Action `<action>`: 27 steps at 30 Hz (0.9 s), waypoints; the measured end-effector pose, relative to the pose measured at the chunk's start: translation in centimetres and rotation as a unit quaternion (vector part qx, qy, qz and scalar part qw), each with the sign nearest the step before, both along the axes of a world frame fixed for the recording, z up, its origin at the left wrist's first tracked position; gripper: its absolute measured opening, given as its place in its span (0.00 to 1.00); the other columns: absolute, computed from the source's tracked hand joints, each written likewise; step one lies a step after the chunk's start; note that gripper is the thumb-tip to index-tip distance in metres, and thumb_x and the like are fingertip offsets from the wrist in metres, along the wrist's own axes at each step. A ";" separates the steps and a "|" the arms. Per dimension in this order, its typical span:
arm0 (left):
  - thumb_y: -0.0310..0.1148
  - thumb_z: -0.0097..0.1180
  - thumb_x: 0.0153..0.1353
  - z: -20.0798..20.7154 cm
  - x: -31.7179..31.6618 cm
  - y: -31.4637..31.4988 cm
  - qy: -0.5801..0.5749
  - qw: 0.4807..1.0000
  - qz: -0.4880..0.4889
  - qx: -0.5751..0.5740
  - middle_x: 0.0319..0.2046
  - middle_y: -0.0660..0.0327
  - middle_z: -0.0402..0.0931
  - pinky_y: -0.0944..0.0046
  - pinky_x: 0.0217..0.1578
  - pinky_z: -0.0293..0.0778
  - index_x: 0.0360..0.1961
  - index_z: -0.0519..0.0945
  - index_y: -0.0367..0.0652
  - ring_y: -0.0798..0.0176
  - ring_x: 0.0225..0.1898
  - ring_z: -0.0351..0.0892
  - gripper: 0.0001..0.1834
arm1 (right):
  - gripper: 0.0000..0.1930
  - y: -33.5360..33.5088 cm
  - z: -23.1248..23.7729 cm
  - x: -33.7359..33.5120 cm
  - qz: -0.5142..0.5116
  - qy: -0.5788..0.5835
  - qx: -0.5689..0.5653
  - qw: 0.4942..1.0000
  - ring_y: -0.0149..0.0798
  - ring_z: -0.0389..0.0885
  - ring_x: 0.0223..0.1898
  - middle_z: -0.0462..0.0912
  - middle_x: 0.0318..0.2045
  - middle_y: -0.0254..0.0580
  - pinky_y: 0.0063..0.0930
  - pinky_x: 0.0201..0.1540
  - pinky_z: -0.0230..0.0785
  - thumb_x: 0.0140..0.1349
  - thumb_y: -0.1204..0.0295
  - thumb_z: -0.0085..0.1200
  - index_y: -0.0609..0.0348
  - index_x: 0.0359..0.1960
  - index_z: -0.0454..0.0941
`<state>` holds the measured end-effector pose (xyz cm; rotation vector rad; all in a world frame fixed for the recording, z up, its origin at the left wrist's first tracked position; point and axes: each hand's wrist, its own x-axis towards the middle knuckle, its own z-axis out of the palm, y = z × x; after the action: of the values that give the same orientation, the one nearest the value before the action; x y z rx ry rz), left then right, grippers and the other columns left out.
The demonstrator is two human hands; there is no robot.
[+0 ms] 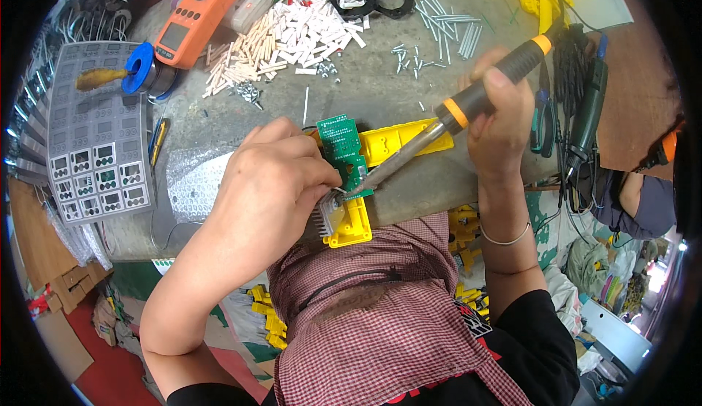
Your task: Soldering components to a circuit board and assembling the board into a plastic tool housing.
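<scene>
My right hand [501, 110] is wrapped round the black and orange handle of a soldering iron [468, 100]. The iron's metal shaft slants down to the left, and its tip meets the lower part of a green circuit board [338, 143]. At the board's lower left edge, my left hand [281, 175] pinches what looks like a thin wire [338, 189], mostly hidden by the fingers. The board lies across a yellow plastic housing [352, 232] near the table's front edge. A finned metal heat sink [322, 222] sits beside the housing, under my left fingers.
An orange multimeter [199, 14], a solder spool [150, 69] and a grey panel of boards [99, 128] stand left. White and tan sticks [292, 36], screws [250, 94] and metal pins [446, 22] lie behind. Pliers [542, 117] and a green tool [589, 106] are at right.
</scene>
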<state>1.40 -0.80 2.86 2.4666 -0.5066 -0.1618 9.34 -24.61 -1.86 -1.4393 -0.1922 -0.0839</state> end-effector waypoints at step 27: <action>0.20 0.65 0.42 0.1 0.0 0.0 -0.005 1.000 0.005 -0.008 0.28 0.60 0.79 0.58 0.39 0.73 0.28 0.85 0.38 0.55 0.36 0.74 0.09 | 0.09 0.3 0.7 -0.3 -0.010 0.004 0.018 1.000 0.20 0.63 0.21 0.68 0.23 0.28 0.15 0.21 0.56 0.60 0.66 0.52 0.58 0.33 0.72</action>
<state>1.44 -0.84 2.93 2.4555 -0.4985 -0.1416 9.09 -24.34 -1.15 -1.4047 -0.1699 -0.0977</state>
